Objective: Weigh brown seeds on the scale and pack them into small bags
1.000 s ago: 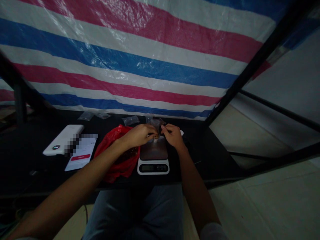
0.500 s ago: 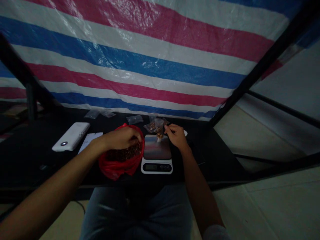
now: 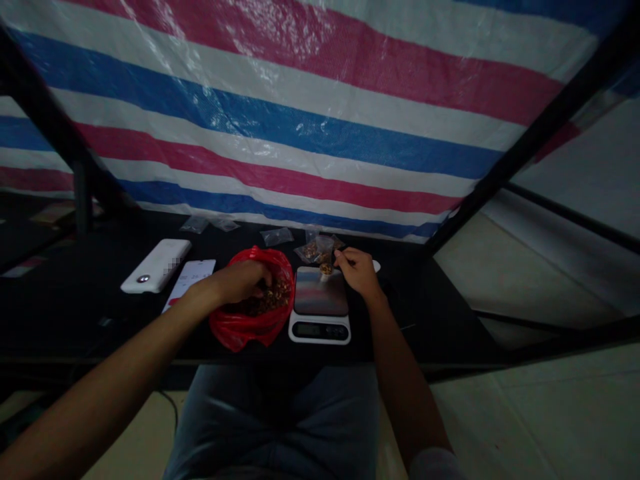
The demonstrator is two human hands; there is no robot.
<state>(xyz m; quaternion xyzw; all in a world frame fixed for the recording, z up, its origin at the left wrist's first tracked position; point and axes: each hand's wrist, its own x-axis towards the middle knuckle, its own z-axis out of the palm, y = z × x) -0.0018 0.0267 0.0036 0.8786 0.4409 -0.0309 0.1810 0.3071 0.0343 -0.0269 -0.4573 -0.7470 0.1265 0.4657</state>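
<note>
My left hand (image 3: 245,280) reaches into a red plastic bag (image 3: 243,333), its fingers bent down among small brass-coloured and dark metal pieces (image 3: 274,293). What those fingertips hold, if anything, is hidden. At the back edge of a white digital scale (image 3: 320,293) with a steel plate, my right hand (image 3: 356,268) is closed in a pinch. It grips a small clear plastic bag (image 3: 325,256) with some brass-coloured pieces in its bottom. The bag hangs at the rear of the plate; whether it touches the plate I cannot tell.
Filled clear bags (image 3: 309,251) lie behind the scale. Flat clear bags (image 3: 277,237) are spread along the back. A white power bank (image 3: 157,267) and a phone (image 3: 193,277) lie left of the red bag. A striped sheet (image 3: 300,133) hangs behind the black table.
My left hand has drawn back slightly to the left within the red bag, showing more of the metal pieces. The right hand keeps its pinch by the scale. The whole view has shifted a little.
</note>
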